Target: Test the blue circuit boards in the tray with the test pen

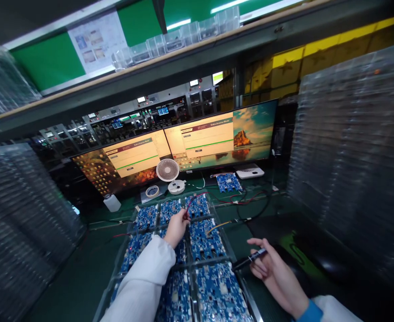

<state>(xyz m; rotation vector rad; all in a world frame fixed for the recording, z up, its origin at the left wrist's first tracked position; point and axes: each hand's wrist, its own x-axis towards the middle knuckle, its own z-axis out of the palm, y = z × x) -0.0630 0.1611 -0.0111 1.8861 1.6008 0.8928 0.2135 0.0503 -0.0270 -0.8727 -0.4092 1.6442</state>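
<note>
My left hand (pixel 177 229) reaches over a clear plastic tray (pixel 230 250) of blue circuit boards. Its fingers are pinched on a red-and-black cable (pixel 192 200) beside the back-right circuit board (pixel 199 206); the fingers hide the cable's end. Right of the tray, my right hand (pixel 277 275) holds a black marker pen (pixel 250 258), its dark end pointing left to the tray's edge. A yellow wire (pixel 219 225) runs onto the circuit board (pixel 206 241) in the middle row on the right. My left sleeve covers part of the left-hand boards.
Two monitors (pixel 254 134) stand behind the tray, with a small white fan (pixel 168 171) before them. A tape roll (pixel 152 192), white bottle (pixel 112 203) and loose circuit board (pixel 229 182) lie nearby. Tall stacks of plastic trays (pixel 351 143) flank both sides; a shelf (pixel 183 47) hangs above.
</note>
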